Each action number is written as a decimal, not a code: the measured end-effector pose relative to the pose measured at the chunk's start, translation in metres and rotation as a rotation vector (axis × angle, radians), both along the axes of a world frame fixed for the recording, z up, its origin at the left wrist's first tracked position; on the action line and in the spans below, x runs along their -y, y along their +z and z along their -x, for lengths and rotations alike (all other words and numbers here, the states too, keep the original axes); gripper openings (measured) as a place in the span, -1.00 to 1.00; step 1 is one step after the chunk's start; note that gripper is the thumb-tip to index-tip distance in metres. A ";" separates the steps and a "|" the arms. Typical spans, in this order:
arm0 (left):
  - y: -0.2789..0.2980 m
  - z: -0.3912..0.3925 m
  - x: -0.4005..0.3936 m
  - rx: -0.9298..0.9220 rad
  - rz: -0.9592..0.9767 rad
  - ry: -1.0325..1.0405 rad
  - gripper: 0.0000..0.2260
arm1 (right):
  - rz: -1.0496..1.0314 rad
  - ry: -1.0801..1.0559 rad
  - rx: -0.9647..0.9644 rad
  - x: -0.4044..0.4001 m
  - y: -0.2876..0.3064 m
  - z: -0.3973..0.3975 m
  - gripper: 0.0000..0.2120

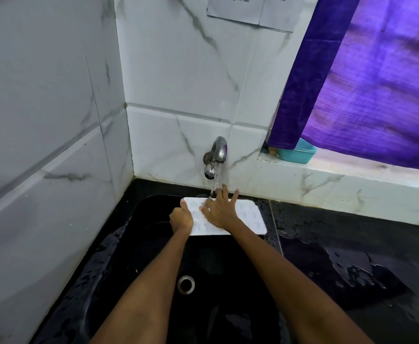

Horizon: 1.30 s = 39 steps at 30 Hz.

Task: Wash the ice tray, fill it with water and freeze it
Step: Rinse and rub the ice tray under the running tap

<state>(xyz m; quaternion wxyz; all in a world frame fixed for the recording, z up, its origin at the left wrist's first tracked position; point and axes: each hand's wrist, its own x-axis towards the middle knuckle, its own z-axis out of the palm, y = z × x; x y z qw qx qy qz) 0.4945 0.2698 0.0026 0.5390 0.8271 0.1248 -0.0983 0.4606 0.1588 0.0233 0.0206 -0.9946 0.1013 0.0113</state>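
Note:
A white ice tray [249, 217] is held flat over the far end of a black sink [139, 244], under a steel tap [216, 155] whose water is running. My left hand [181, 218] grips the tray's left edge, thumb on top. My right hand [220, 209] lies on the tray's upper face with fingers spread and straight, fingertips reaching into the stream. The hand hides the middle of the tray.
The sink drain [186, 284] sits near me, between my forearms. A wet black counter [352, 256] runs to the right. On the window ledge stands a teal tub [297, 152] below a purple curtain [377, 83]. Marble-tiled walls close the left and back.

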 end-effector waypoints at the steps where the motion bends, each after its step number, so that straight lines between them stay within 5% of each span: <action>1: 0.000 0.002 0.001 -0.008 0.013 0.009 -0.46 | 0.002 0.000 0.005 -0.003 -0.001 -0.001 -0.59; 5: 0.002 -0.001 -0.002 -0.029 0.009 0.043 -0.47 | -0.172 -0.019 -0.089 0.005 0.000 0.005 -0.59; 9: 0.003 0.003 0.006 -0.034 0.021 0.018 -0.46 | -0.042 -0.043 -0.006 -0.008 0.001 0.000 -0.58; 13: 0.004 -0.003 0.002 -0.026 0.013 0.028 -0.46 | -0.189 -0.055 -0.049 0.000 0.006 0.007 -0.58; 18: 0.002 0.006 0.015 -0.006 0.027 -0.022 -0.46 | 0.119 -0.078 0.033 -0.007 0.008 0.003 -0.53; 24: 0.005 -0.003 0.003 -0.011 -0.018 0.043 -0.46 | -0.307 -0.023 0.051 0.019 0.009 0.016 -0.63; 33: 0.011 -0.007 0.003 -0.010 0.040 0.110 -0.46 | -0.020 -0.200 0.170 -0.010 0.003 0.006 -0.46; 39: 0.002 -0.008 -0.014 0.005 0.004 0.059 -0.46 | -0.250 -0.129 0.037 0.004 0.000 0.007 -0.48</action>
